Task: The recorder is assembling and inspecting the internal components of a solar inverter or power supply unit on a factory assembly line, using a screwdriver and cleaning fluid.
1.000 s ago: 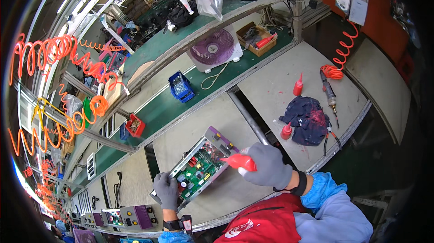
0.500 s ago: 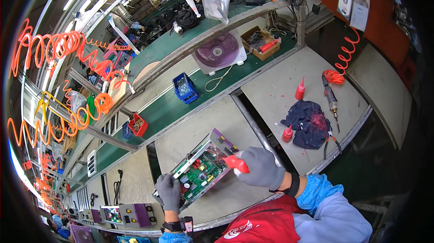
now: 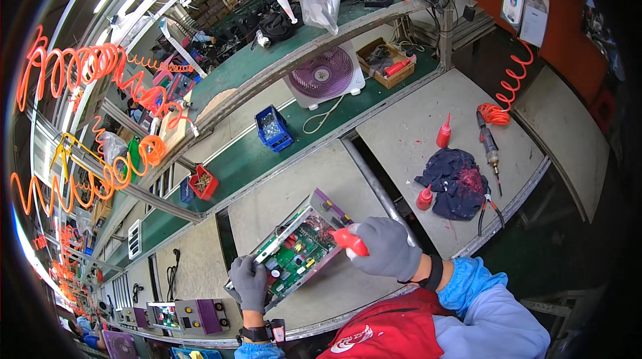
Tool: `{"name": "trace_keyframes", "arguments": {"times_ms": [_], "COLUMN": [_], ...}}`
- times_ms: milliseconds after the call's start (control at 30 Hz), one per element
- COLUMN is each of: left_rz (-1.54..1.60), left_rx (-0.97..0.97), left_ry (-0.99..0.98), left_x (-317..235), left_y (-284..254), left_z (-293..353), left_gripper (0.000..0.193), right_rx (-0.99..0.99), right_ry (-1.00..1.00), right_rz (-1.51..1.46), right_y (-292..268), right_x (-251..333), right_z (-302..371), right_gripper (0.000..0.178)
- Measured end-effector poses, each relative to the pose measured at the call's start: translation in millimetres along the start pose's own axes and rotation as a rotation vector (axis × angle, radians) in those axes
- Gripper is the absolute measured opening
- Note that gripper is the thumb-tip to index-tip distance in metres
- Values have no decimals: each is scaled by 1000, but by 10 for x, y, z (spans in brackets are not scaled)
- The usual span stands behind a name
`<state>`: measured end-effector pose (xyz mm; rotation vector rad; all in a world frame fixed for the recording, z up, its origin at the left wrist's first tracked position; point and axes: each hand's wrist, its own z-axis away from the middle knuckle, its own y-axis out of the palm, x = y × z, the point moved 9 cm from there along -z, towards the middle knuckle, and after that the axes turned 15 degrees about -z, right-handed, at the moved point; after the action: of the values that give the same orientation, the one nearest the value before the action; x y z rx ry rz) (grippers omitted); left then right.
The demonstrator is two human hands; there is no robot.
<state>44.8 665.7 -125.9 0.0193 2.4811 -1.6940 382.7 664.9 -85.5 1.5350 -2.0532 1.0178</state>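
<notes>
An open metal-cased electronic device with a purple-edged panel lies tilted on the bench in front of me. Inside it shows a green circuit board with wires and components. My left hand, in a grey glove, is closed around the case's left end. In my gloved right hand is a red squeeze bottle, its tip pointing in at the wires near the panel end. Part of the bottle is hidden by my fingers.
At right lie a dark rag, two red squeeze bottles and an electric screwdriver. Beyond are a blue bin of small parts, a red bin and a purple fan. More devices stand at lower left.
</notes>
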Motion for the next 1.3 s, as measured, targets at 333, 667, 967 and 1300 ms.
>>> {"name": "trace_keyframes", "arguments": {"times_ms": [333, 667, 967, 1300], "left_rz": [10, -148, 71, 284], "left_rx": [22, 99, 63, 218], "left_ry": [2, 334, 112, -1], "left_x": [9, -834, -442, -319], "left_y": [18, 8, 360, 281], "left_z": [30, 636, 194, -354], "left_gripper": [26, 36, 23, 30], "right_rx": [-11, -188, -521, -337], "right_ry": [81, 476, 789, 417], "right_rz": [-61, -306, -812, -405], "right_y": [-37, -366, -646, -612], "right_x": [-74, -525, -616, -320], "right_z": [44, 315, 520, 163], "right_gripper": [33, 42, 31, 39]}}
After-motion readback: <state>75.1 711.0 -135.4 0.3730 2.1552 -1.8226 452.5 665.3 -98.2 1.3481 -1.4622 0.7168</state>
